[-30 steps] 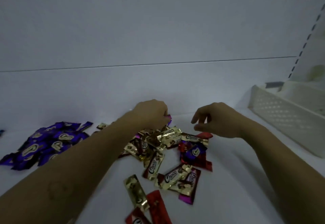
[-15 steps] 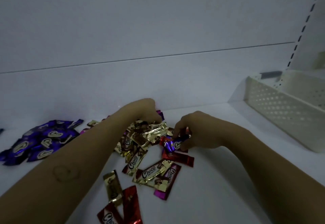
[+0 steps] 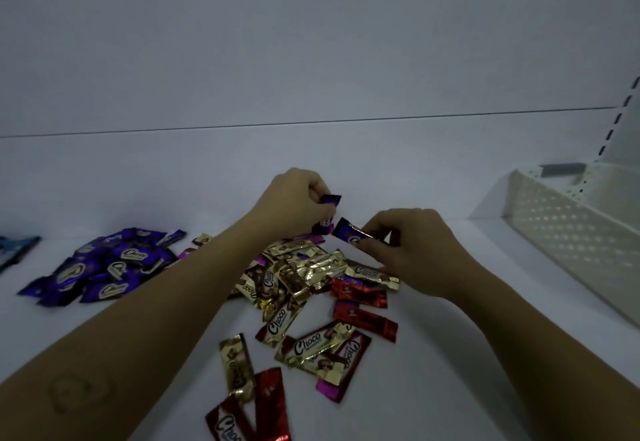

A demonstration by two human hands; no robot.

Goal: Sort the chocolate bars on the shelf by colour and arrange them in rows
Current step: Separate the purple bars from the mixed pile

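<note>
A mixed heap of gold, red and pink chocolate bars (image 3: 304,278) lies in the middle of the white shelf (image 3: 450,354). To the left sits a pile of purple bars (image 3: 104,267). My left hand (image 3: 294,201) is raised over the far side of the heap, closed on purple bars (image 3: 330,200). My right hand (image 3: 405,243) pinches another purple bar (image 3: 349,233) just above the heap, its end close to my left hand. More gold, red and pink bars (image 3: 325,347) lie scattered nearer to me.
A white perforated plastic basket (image 3: 568,233) stands at the right on the shelf. A blue wrapper (image 3: 15,246) lies at the far left edge. The shelf's back wall rises behind the heap, with a slotted upright at the right.
My right hand reached into the heap, took a purple bar and lifted it toward my left hand. My left hand rose a little with its purple bars.
</note>
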